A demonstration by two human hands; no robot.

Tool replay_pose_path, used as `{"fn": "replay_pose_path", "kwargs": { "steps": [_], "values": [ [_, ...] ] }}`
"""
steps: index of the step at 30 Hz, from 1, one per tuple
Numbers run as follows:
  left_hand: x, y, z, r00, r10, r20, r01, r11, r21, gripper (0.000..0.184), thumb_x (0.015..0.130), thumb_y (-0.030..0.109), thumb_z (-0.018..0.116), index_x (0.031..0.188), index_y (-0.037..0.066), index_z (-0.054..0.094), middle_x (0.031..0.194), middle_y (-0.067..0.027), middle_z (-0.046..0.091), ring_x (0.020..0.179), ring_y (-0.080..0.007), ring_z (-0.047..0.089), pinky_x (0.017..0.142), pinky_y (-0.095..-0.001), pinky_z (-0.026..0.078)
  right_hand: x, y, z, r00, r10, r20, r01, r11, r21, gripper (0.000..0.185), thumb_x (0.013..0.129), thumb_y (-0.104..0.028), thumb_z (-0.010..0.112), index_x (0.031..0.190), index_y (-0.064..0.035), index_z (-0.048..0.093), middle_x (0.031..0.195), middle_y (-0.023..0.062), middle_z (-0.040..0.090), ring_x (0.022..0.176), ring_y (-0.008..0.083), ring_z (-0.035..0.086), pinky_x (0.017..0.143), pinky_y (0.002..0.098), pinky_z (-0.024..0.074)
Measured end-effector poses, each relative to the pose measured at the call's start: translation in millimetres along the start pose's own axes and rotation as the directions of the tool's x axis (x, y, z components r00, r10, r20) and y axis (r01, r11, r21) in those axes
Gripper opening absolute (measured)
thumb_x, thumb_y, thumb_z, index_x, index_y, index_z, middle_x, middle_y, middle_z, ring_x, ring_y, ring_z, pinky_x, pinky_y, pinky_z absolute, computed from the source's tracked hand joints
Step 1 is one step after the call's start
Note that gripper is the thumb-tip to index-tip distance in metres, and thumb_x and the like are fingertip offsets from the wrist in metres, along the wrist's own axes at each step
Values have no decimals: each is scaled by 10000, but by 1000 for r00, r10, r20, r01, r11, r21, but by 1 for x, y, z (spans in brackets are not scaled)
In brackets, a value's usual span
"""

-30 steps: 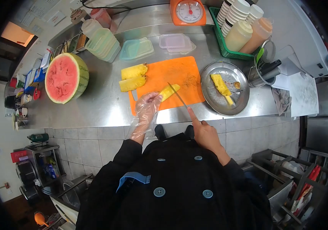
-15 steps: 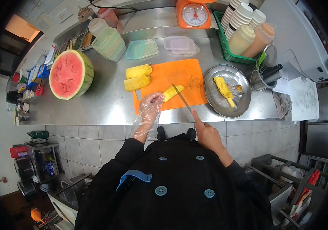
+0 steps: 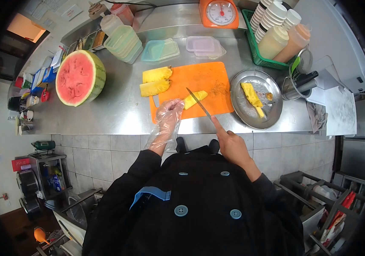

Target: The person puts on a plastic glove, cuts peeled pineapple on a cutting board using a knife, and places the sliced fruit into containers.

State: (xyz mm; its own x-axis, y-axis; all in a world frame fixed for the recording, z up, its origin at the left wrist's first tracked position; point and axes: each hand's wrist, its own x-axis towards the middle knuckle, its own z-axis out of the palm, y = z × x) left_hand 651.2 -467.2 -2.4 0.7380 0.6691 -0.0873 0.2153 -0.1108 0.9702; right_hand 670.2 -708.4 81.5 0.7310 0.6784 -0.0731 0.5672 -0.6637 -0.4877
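In a clear plastic glove, my left hand (image 3: pixel 170 113) has its fingers closed on the near left end of a peeled pineapple piece (image 3: pixel 197 99), which lies on the orange cutting board (image 3: pixel 214 77). My bare right hand (image 3: pixel 232 147) grips a knife (image 3: pixel 200 104), index finger stretched along its back. The blade slants over the piece, its tip pointing far left; whether it has cut in I cannot tell. Two larger pineapple pieces (image 3: pixel 155 88) rest at the board's left edge. To the right, a round metal plate (image 3: pixel 243 115) holds pineapple trimmings (image 3: pixel 252 94).
A halved watermelon (image 3: pixel 78 79) stands at left. Behind are stacked plastic containers (image 3: pixel 124 44), lids (image 3: pixel 160 50) and an orange scale (image 3: pixel 219 13). At right, a green basket (image 3: pixel 250 42) holds cups and squeeze bottles, beside a metal holder with utensils (image 3: pixel 295 85). The counter's front edge is close to me.
The knife has shifted slightly left over the pineapple piece. My left hand keeps its hold. The whole view has moved a little.
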Motion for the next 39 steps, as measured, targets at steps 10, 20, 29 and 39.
{"fn": "replay_pose_path", "kwargs": {
  "steps": [10, 20, 29, 39],
  "values": [
    [2, 7, -3, 998, -53, 37, 58, 986, -156, 191, 813, 123, 761, 917, -28, 705, 853, -71, 681, 740, -103, 613, 691, -237, 498, 6, 6, 13, 1000, -13, 25, 13, 1000, 7, 792, 785, -6, 523, 1506, -220, 275, 696, 237, 602, 586, 406, 627, 583, 491, 528],
    [0, 5, -6, 999, 18, 35, -16, 997, -75, 188, 837, 133, 735, 916, -35, 707, 883, -88, 691, 787, -124, 628, 710, -254, 504, 6, 2, 25, 999, 14, 49, -18, 997, 80, 740, 820, -31, 516, 1497, -230, 291, 718, 261, 612, 632, 425, 632, 623, 515, 525],
    [-1, -1, -9, 997, 16, 71, -11, 998, -68, 307, 884, 264, 719, 1001, -17, 689, 888, -34, 658, 760, -88, 583, 676, -218, 470, 0, -2, 28, 997, 12, 71, -18, 996, 90, 690, 883, -82, 519, 1502, -254, 268, 729, 270, 615, 645, 432, 627, 639, 516, 520],
    [1, 40, -12, 981, 61, 187, -85, 989, 123, 364, 821, 187, 737, 1118, -7, 651, 1023, -104, 670, 857, -156, 638, 758, -274, 513, 10, 3, 3, 998, 21, -58, 9, 882, 472, 623, 927, -98, 541, 1490, -219, 303, 752, 252, 636, 716, 452, 621, 678, 489, 503]
  ]
}}
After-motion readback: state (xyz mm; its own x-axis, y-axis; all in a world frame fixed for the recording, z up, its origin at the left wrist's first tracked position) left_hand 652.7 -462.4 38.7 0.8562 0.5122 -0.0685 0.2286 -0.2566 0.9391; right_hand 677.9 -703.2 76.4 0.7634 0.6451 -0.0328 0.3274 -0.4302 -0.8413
